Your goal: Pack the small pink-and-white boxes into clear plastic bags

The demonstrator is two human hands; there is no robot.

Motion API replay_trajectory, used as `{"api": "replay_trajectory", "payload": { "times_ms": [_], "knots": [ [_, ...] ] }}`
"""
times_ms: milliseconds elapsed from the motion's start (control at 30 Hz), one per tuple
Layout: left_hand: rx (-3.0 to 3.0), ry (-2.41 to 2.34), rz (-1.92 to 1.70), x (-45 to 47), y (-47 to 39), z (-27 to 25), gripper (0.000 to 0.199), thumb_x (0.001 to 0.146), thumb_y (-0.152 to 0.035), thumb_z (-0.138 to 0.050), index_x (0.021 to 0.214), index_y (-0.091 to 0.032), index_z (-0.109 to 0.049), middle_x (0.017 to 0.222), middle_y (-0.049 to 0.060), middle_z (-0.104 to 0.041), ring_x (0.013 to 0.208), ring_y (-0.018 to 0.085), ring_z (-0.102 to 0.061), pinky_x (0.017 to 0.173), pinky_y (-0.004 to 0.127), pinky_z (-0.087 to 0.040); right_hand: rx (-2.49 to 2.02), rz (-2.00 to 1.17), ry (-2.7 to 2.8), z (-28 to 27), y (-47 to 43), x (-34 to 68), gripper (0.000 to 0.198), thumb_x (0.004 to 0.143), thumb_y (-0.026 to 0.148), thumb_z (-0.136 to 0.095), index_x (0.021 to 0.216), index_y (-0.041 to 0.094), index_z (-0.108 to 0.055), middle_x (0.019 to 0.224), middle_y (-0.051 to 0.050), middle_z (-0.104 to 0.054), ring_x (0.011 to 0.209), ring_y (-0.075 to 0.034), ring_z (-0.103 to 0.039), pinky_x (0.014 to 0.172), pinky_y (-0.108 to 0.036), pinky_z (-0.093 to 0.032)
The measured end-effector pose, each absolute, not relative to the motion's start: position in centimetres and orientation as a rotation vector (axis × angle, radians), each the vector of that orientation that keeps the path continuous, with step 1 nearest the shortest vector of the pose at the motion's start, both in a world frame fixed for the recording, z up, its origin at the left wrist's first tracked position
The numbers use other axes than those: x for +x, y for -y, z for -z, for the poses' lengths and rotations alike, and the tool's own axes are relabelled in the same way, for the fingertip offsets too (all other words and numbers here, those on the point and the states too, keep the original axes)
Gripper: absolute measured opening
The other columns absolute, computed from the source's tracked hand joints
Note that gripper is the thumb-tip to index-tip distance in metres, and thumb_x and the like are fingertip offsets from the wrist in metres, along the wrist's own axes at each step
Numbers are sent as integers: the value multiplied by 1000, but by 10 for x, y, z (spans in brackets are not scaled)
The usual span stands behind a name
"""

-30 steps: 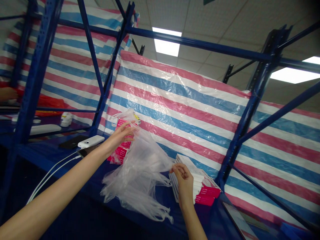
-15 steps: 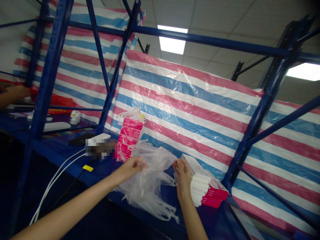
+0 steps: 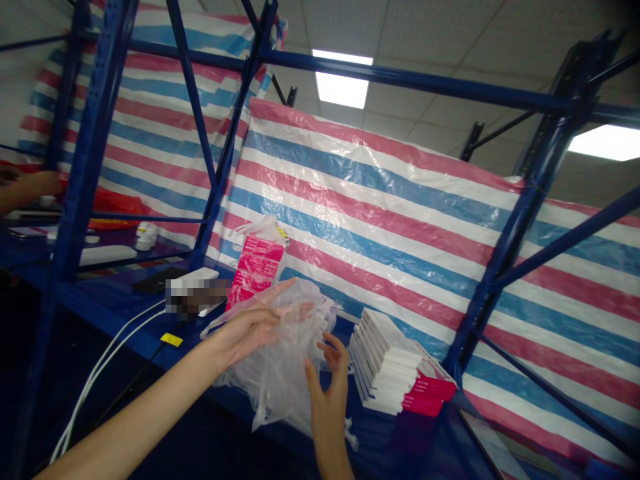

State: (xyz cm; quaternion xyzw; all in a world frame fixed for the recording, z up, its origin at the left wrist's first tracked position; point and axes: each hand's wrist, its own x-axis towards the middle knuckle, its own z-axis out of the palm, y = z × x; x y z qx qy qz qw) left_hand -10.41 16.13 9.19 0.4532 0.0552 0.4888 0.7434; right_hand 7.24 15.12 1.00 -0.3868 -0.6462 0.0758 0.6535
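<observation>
A clear plastic bag (image 3: 285,373) lies in loose folds at the front of the blue shelf. My left hand (image 3: 257,330) reaches into it, with fingers stretched out and covered by the thin film. To the right of the bag, my right hand (image 3: 330,370) has its thumb and fingers apart and holds nothing; its fingertips are close to the film, and I cannot tell whether they touch. Beside that hand stands a stack of white and pink boxes (image 3: 383,360). Behind the bag, pink boxes in clear plastic (image 3: 255,267) stand upright.
Blue rack posts (image 3: 100,133) and bars frame the shelf, with a striped sheet (image 3: 375,220) behind. White cables (image 3: 105,367) hang over the left edge. A flat screen-like panel (image 3: 487,443) lies at lower right. Another person's hand (image 3: 35,187) is at far left.
My left hand has gone from pinching the bag to lying stretched out inside it. My right hand has let go of the bag's edge and moved left and down, fingers apart.
</observation>
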Motion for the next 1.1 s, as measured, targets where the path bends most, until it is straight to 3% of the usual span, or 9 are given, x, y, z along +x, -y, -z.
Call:
{"api": "replay_trajectory", "payload": {
  "times_ms": [167, 367, 533, 600, 700, 767, 833, 1000, 1100],
  "knots": [
    [975, -94, -1112, -108, -157, -92, 75, 71, 1, -49, 137, -26, -27, 122, 11, -56, 113, 26, -52, 87, 38, -45, -815, 315, 1706, -24, -141, 81, 35, 81, 16, -54, 115, 27, -52, 112, -7, -53, 104, -21, -50, 86, -39, -41],
    [921, -50, -1007, -103, -154, -85, 74, 68, 3, -43, 135, -24, -32, 116, 9, -60, 110, 25, -54, 91, 41, -42, -710, 631, 1768, -43, -134, 83, 29, 81, 14, -56, 105, 29, -60, 104, -5, -58, 97, -19, -51, 84, -38, -37],
    [928, -57, -972, -99, -153, -82, 76, 65, 4, -41, 135, -24, -33, 113, 8, -61, 110, 23, -54, 92, 39, -40, -667, 635, 1745, -50, -132, 82, 7, 79, 19, -61, 79, 26, -63, 86, 0, -63, 87, -18, -54, 87, -39, -33],
    [958, -125, -991, -101, -154, -81, 70, 71, -2, -45, 136, -24, -31, 114, 9, -60, 112, 23, -52, 93, 38, -38, -675, 636, 1755, -52, -133, 85, 6, 79, 20, -61, 76, 25, -62, 83, 1, -64, 85, -17, -55, 89, -40, -31],
    [1014, -339, -1022, -105, -151, -72, 53, 85, -31, -45, 135, -20, -32, 115, 11, -59, 112, 24, -51, 91, 36, -38, -719, 622, 1734, -53, -134, 92, 9, 82, 19, -55, 76, 23, -60, 84, 1, -65, 86, -17, -55, 91, -40, -29],
    [1089, -512, -1026, -104, -141, -62, 58, 85, -52, -36, 133, -20, -36, 117, 11, -57, 113, 25, -50, 90, 37, -39, -746, 604, 1712, -54, -135, 95, 11, 84, 19, -51, 76, 22, -58, 84, 0, -65, 86, -16, -55, 91, -41, -29],
    [1284, -684, -1057, -100, -126, -53, 63, 80, -60, -38, 131, -23, -39, 120, 10, -56, 112, 26, -51, 90, 38, -39, -767, 600, 1702, -54, -136, 96, 11, 84, 19, -50, 75, 21, -56, 82, 1, -65, 85, -16, -55, 91, -40, -29],
    [1740, -953, -1234, -87, -98, -55, 68, 59, -44, -73, 121, -25, -51, 118, 6, -57, 106, 25, -52, 93, 35, -37, -820, 635, 1649, -55, -135, 85, 14, 81, 17, -52, 68, 20, -53, 76, 3, -65, 80, -16, -55, 89, -39, -29],
    [1843, -1075, -1382, -90, -109, -74, 38, 68, -39, -66, 101, -21, -64, 98, 5, -65, 93, 23, -57, 85, 32, -41, -826, 631, 1630, -56, -133, 79, 16, 81, 17, -52, 65, 20, -51, 73, 3, -65, 78, -16, -55, 89, -39, -28]
  ]
}}
